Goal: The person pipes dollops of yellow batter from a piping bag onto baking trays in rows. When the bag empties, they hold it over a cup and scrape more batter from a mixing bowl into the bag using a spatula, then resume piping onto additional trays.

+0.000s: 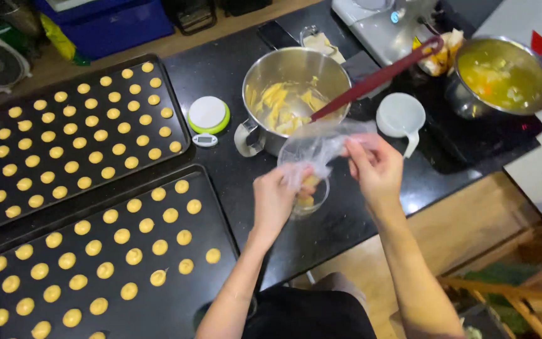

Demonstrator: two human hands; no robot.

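Fingers of left hand (275, 196) and right hand (376, 164) pinching piping bag (318, 147) rim open.

The person's left hand (275, 199) and right hand (376, 168) were bare, with no gloves, rings or watch to be seen. Both forearms were uncovered all the way to the elbows, and no sleeve edge showed on either. The nails looked short and unpainted, though the picture was too soft to be certain. At six o'clock in the view, between the elbows, a dark, nearly black garment (312, 317) covered the body, plain and without visible markings.
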